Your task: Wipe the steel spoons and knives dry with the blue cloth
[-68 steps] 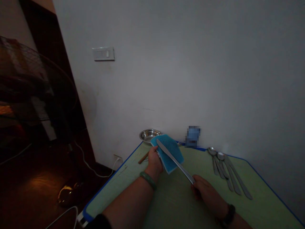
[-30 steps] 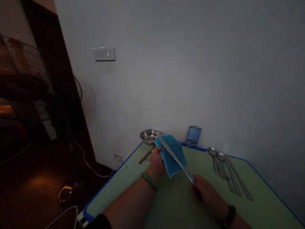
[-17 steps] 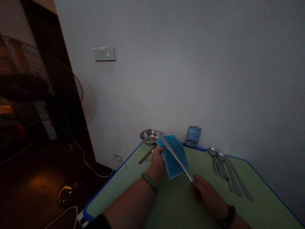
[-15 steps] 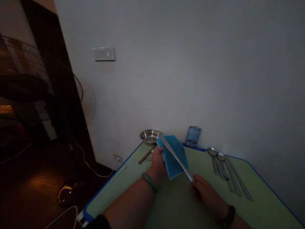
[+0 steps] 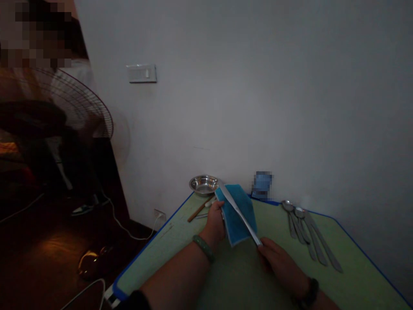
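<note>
My left hand (image 5: 215,220) is closed on a blue cloth (image 5: 243,206) with a pale edge, which spreads out beneath a knife. The table knife (image 5: 237,209) is silver and lies slantwise across the cloth, its blade pointing up and left. Its handle end sits in the closed fingers of my right hand (image 5: 274,256). Behind my left hand stands a shiny metal bowl (image 5: 204,185). A brown stick (image 5: 197,211) lies near that hand, with small pale pieces beside it.
Several spoons (image 5: 299,212) and knives (image 5: 325,245) lie on the right of the green, blue-edged table (image 5: 361,275). A blurred blue item (image 5: 262,185) stands against the wall. Left of the table are a fan (image 5: 100,107), a white cable (image 5: 119,224) and a person (image 5: 72,82).
The cloth and knife have shifted slightly right and down in my hands. A person has appeared behind the fan at the left.
</note>
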Demonstrator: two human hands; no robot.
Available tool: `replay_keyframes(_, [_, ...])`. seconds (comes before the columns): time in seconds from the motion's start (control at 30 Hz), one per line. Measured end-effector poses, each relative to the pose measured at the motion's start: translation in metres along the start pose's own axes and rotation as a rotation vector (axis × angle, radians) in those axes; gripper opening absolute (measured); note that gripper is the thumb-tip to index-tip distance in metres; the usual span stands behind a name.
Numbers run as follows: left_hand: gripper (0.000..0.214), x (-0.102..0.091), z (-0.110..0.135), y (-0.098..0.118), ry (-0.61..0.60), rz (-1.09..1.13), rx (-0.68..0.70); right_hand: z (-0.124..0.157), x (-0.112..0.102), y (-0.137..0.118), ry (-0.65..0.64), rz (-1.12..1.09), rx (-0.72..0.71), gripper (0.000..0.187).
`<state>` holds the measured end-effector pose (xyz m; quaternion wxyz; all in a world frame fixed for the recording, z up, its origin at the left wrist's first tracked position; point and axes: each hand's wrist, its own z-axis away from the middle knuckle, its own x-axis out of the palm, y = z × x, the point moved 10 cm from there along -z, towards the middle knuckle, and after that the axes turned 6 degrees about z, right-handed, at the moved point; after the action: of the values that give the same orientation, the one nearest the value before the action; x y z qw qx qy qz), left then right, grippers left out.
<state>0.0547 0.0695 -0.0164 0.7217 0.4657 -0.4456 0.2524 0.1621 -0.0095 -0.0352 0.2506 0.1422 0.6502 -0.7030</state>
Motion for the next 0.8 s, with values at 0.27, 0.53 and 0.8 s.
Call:
replay_keyframes(0.27, [0.045, 0.0043, 0.0032, -0.0023, -0.024, -0.022, -0.025, -0.001, 0.0012, 0.0044, 0.003, 0.009, 0.016, 0.024])
replay_keyframes(0.53, [0.046, 0.0041, 0.0025, -0.0022, -0.019, -0.01, -0.031, -0.0032, 0.0016, 0.0065, 0.0, 0.019, 0.016, 0.023])
replay_keyframes(0.8, [0.048, 0.0059, 0.0037, -0.0005, -0.033, 0.003, -0.019, -0.0019, 0.0003, 0.0047, 0.016, 0.02, 0.012, 0.023])
